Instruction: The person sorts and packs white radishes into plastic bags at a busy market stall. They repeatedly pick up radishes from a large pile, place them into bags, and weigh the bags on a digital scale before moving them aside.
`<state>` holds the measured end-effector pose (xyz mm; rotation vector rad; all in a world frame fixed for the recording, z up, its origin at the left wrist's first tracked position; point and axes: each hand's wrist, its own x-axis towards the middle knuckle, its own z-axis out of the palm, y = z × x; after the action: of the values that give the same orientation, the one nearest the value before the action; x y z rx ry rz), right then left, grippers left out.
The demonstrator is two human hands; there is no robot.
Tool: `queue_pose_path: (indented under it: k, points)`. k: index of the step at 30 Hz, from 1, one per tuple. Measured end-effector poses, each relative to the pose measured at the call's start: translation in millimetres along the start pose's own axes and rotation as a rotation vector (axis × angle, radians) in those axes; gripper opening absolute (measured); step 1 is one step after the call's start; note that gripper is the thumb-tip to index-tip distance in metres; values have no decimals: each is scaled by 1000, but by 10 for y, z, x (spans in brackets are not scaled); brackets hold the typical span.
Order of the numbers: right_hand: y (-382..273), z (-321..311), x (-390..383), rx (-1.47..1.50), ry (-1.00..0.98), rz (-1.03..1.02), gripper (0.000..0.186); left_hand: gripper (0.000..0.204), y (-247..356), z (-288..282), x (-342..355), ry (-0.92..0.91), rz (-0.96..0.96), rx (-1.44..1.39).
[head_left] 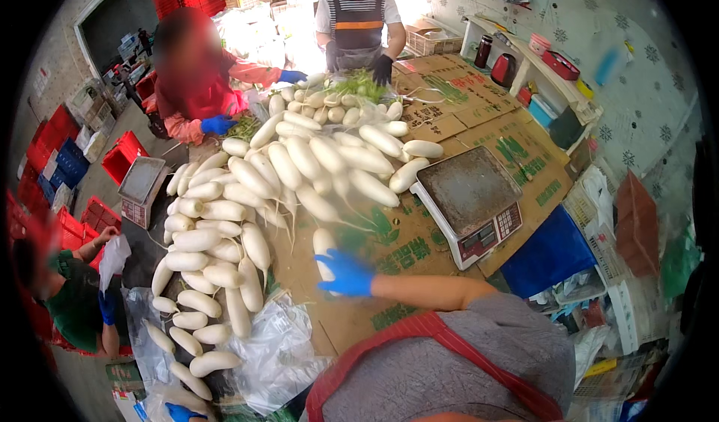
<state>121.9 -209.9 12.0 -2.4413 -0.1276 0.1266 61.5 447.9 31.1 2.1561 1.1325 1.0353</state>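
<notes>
My right hand (pixel 345 273), in a blue glove, reaches in from the right across the cardboard-covered table. Its fingers are around a white radish (pixel 323 244) that lies apart from the pile. At the lower left edge a blue-gloved hand, my left hand (pixel 183 414), is mostly cut off by the frame. It is beside a clear plastic bag (pixel 161 401), and its fingers do not show well enough to read. A large heap of white radishes (pixel 303 160) covers the middle of the table, and more lie in rows down its left side.
A digital scale (pixel 470 190) stands on the cardboard (pixel 442 126) to the right. Another scale (pixel 142 182) sits at the left edge. Across the table are two people in gloves, and a third is at the left. Crumpled clear plastic (pixel 277 354) lies near me. A shelf (pixel 547 70) lines the right wall.
</notes>
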Motion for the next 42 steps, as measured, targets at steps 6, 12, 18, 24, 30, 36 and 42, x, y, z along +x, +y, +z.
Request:
queue_pose_path:
  k: [6, 12, 18, 24, 30, 36, 42]
  points:
    - [-33, 428, 4, -252, 107, -6, 79, 29, 1124, 470, -1551, -816, 105, -908]
    - [499, 408, 31, 421, 155, 73, 75, 29, 1204, 419, -3160, -1084, 375, -260]
    - [881, -126, 110, 1359, -222, 41, 70, 20, 871, 727, -3372, -967, 542, -253]
    - [-261, -1123, 544, 1146, 288, -196, 59, 12, 697, 901, -3224, -1015, 139, -450]
    - [200, -386, 566, 992, -351, -256, 45, 13, 1925, 225, -2761, -911, -101, -820]
    - [-134, -35, -343, 916, -408, -209, 45, 21, 2687, 264, -3767, -1178, 429, -771]
    - [199, -887, -691, 984, -157, 20, 41, 30, 3164, -1, -4355, -1262, 796, -757]
